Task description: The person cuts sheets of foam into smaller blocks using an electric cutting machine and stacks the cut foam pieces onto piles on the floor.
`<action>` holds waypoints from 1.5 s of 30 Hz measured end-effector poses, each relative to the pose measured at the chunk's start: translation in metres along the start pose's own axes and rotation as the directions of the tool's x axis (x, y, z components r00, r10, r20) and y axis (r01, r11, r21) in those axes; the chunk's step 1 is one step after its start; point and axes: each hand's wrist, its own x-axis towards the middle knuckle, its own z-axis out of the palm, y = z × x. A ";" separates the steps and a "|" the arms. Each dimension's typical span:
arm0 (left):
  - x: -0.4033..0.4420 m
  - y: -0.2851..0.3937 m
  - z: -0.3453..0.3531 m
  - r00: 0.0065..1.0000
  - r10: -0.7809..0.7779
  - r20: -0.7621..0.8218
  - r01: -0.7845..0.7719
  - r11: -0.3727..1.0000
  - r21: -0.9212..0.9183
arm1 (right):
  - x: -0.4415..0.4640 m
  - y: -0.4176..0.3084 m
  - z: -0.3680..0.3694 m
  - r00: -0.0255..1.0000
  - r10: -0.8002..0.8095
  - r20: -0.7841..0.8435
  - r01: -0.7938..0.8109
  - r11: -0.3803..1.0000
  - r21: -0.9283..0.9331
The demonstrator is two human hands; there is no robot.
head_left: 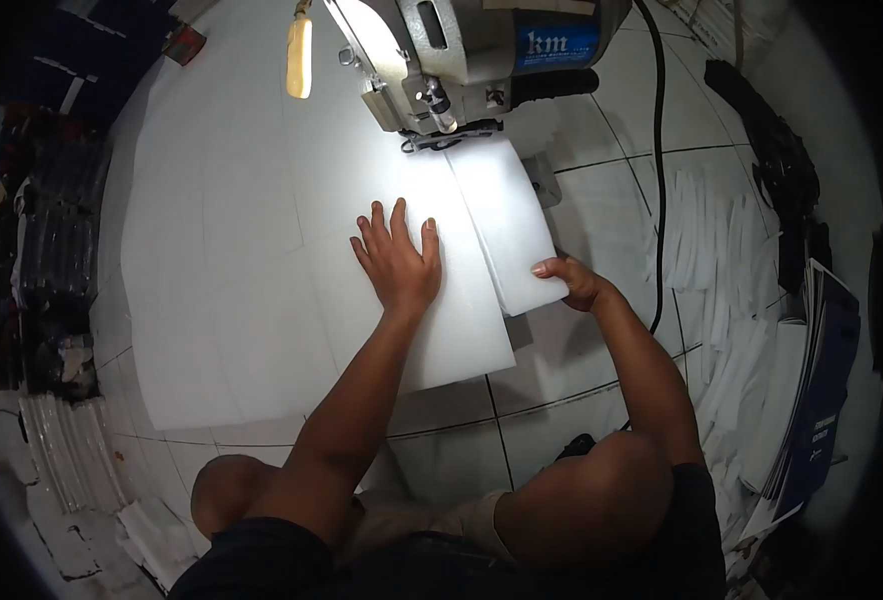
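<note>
My left hand [399, 262] lies flat with fingers spread on a large stack of thin white sheets [251, 290]. To its right, my right hand [576, 284] grips the near right corner of a narrower white strip [509, 225], thumb on top and fingers hidden beneath. A cut line separates this strip from the large sheets and runs up to the foot of a cloth cutting machine [491, 60] with a blue "km" label. The machine stands at the far end of the cut, its lamp lighting the white surface. Its blade is hard to make out.
A black cable [659, 170] runs down the right side over the tiled floor [451, 425]. Long white offcuts [706, 240] lie in a pile at right, near blue-covered folders [816, 390]. Plastic-wrapped dark bundles [58, 235] line the left. A yellow handle [299, 60] hangs beside the machine.
</note>
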 end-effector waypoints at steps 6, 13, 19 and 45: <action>0.002 -0.001 -0.002 1.000 -0.003 0.008 0.003 1.000 -0.009 | 0.002 0.000 -0.002 0.999 -0.051 0.014 0.051 0.999 -0.011; -0.004 0.006 -0.018 0.982 0.181 -0.052 -0.185 0.980 -0.077 | -0.014 -0.025 0.019 0.999 -0.049 -0.016 0.047 0.992 -0.115; -0.021 0.029 -0.012 0.863 0.479 0.160 -0.473 0.878 -0.075 | -0.021 -0.051 0.009 0.969 -0.215 -0.120 0.092 0.768 -0.634; -0.016 0.025 -0.005 0.860 0.487 0.154 -0.467 0.872 -0.146 | 0.043 -0.221 -0.022 0.382 -0.889 0.252 -0.309 -0.379 -0.872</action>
